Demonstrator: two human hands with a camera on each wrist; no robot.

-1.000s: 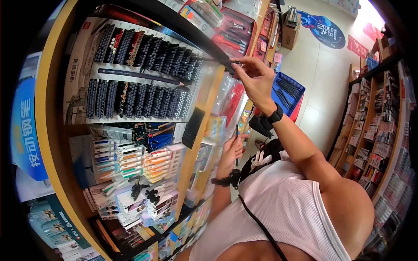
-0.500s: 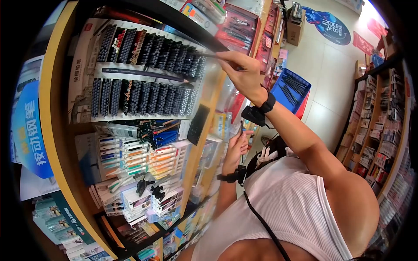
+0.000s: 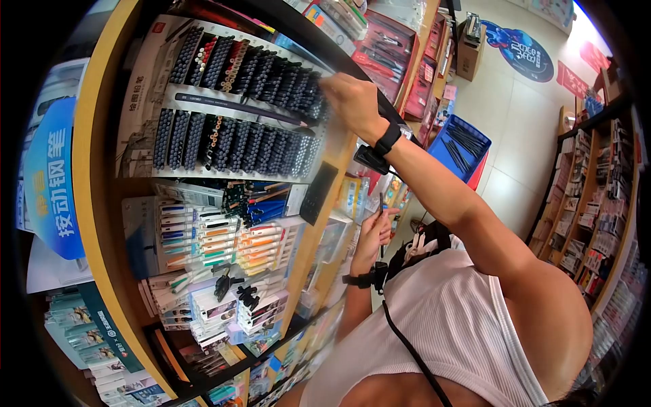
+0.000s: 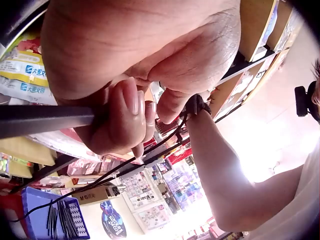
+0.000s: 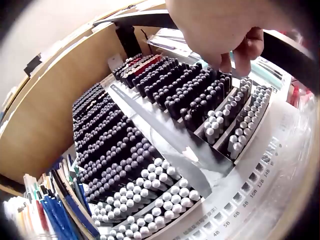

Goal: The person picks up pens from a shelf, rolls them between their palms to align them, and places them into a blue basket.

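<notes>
In the head view my right hand (image 3: 349,102) is over the far end of the upper rows of a pencil display (image 3: 234,102), its fingers curled at the pencil tops. The right wrist view shows its fingertips (image 5: 242,62) right at the dark pencils (image 5: 202,82) there; the pencil in its grip is mostly hidden. Lower down, my left hand (image 3: 371,234) holds a dark pencil (image 3: 381,200) upright in front of the torso. That pencil (image 4: 45,120) juts out from the curled left fingers (image 4: 127,117) in the left wrist view.
White and coloured pens (image 3: 258,247) fill the shelf beneath the display, beside a dark calculator-like slab (image 3: 319,193) on the wooden edge. A blue basket (image 3: 437,152) of dark pencils stands beyond the right arm. Shelves (image 3: 576,224) line the aisle's other side.
My right hand has moved in toward the display, and the dark pencil it holds has sunk in among the others. My left hand stays in much the same place with its pencil.
</notes>
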